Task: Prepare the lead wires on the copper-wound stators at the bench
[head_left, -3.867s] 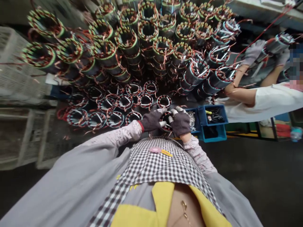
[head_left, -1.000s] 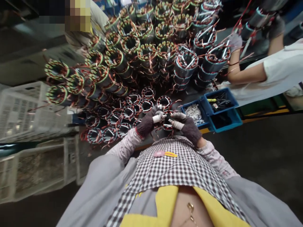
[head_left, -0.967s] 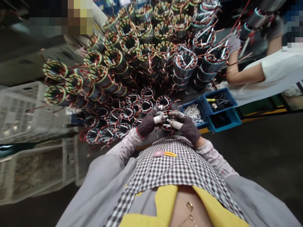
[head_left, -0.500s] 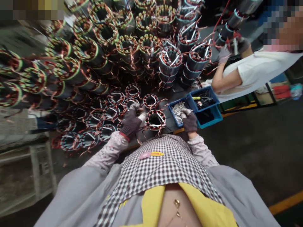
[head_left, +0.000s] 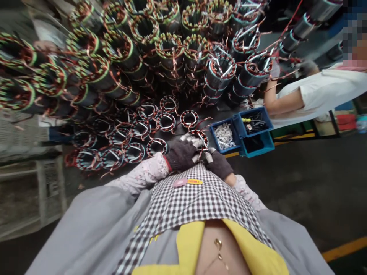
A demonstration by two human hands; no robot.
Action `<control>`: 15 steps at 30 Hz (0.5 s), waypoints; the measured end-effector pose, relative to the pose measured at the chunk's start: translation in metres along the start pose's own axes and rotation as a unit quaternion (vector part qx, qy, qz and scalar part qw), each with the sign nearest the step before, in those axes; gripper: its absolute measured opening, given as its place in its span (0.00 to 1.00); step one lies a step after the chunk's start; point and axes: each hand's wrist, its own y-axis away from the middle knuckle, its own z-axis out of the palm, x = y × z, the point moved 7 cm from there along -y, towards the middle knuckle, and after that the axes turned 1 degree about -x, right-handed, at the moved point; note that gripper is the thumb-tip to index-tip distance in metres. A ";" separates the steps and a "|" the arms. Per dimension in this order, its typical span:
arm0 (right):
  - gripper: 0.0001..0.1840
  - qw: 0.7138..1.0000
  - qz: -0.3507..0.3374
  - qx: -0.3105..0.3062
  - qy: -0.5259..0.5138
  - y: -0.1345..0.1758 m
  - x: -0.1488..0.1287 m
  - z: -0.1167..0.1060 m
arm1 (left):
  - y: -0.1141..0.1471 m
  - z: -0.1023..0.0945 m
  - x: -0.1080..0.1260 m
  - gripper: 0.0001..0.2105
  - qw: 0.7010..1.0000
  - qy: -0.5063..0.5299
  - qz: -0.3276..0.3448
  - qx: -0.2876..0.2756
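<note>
Grip uncertain: the left hand (head_left: 183,153) lies over the wire coil (head_left: 205,138) on the counter (head_left: 222,114), the right hand (head_left: 218,163) at its near edge; whether either pinches, I cannot tell. Snagged wires could drag the coil askew.

No readable lettering, even on badge (head_left: 194,181)

Both hands (head_left: 181,154) (dark-gloved) meet at a wire-wound ring (head_left: 204,137).
</note>
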 end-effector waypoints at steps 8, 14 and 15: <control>0.19 0.995 -0.098 0.023 0.008 -0.005 -0.011 -0.011 | -0.033 0.022 0.001 0.19 0.985 -0.029 -0.050 -0.163; 0.25 0.985 -0.105 0.135 -0.036 -0.052 -0.036 -0.024 | -0.037 0.036 0.012 0.19 0.980 -0.015 -0.137 -0.143; 0.24 0.987 -0.114 0.108 -0.019 -0.068 -0.047 -0.021 | -0.035 0.042 0.012 0.18 0.981 0.000 -0.141 -0.135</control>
